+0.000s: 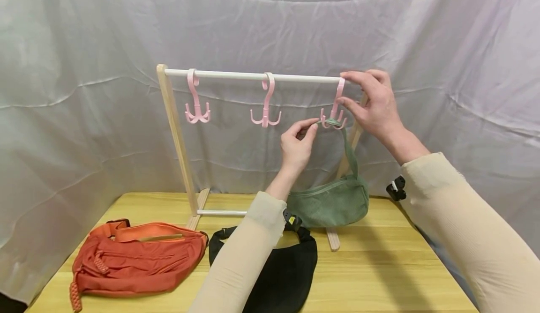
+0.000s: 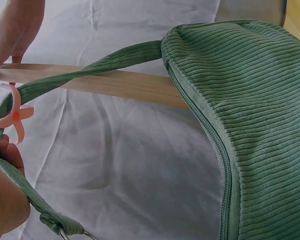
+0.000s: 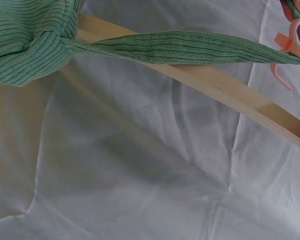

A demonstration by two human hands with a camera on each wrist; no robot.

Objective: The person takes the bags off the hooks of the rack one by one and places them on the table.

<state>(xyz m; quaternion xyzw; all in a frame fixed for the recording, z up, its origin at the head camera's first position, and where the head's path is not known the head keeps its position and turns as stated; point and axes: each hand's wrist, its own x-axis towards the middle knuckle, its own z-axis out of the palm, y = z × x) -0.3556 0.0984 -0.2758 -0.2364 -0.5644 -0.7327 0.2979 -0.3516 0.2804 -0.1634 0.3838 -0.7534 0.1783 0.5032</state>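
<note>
A green corduroy shoulder bag (image 1: 331, 203) hangs by its strap from the right pink hook (image 1: 339, 93), its body low over the table. My left hand (image 1: 294, 149) pinches that strap just left of the hook's prongs. In the left wrist view the strap (image 2: 122, 57) passes through the prongs to the left fingers. My right hand (image 1: 379, 107) holds the hook's upper part, index finger at its top by the rail and thumb against its stem. The right wrist view shows the strap (image 3: 190, 47) stretched from bag to hook, with the right hand mostly out of frame.
Two more pink hooks, one at the left (image 1: 196, 100) and one in the middle (image 1: 266, 100), hang from the white rail (image 1: 232, 75) of a wooden-legged rack. A red waist bag (image 1: 139, 261) and a black bag (image 1: 291, 271) lie on the table (image 1: 371, 275). Grey cloth hangs behind.
</note>
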